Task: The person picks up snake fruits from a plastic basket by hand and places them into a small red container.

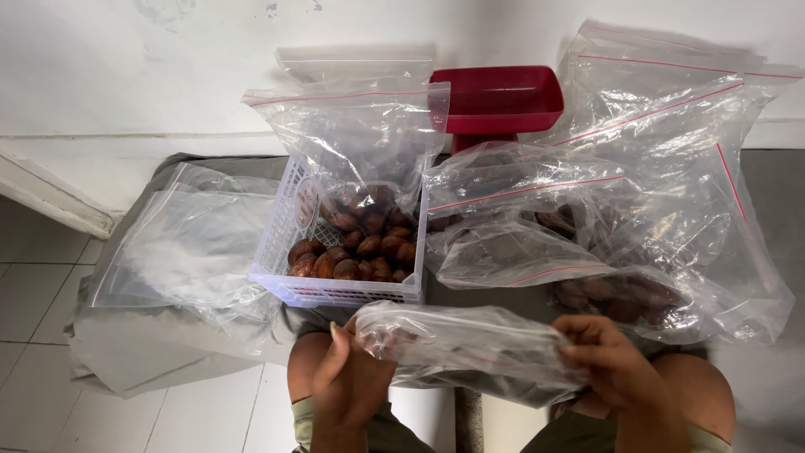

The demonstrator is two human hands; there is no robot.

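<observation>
Low in the middle of the frame, both hands pinch a clear plastic bag (465, 348) stretched sideways between them. At its left end the left hand (348, 382) grips with thumb raised and fingers closed on the film. At its right end the right hand (612, 356) has its fingers curled tight over the bag's edge. Dark brown fruit shows dimly through the bag. It hangs above the person's knees, just below the front rim of a white slatted basket (335, 289).

That basket sits at centre, holding scaly brown fruit (360, 247), with an open zip bag (352, 126) standing inside it, mouth up. To the right, filled zip bags (520, 226) lie heaped, touching the basket's right wall and spreading to the right edge of the frame. Behind them, in the upper middle, a red scale pan (499, 99) stands against the white wall. Empty flat bags (184, 243) lie at the left, against the basket's left side, on a grey cloth (142, 352).

Bare tiled floor (42, 294) shows at lower left, beyond the cloth's edge; only a narrow gap separates the held bag from the basket rim.
</observation>
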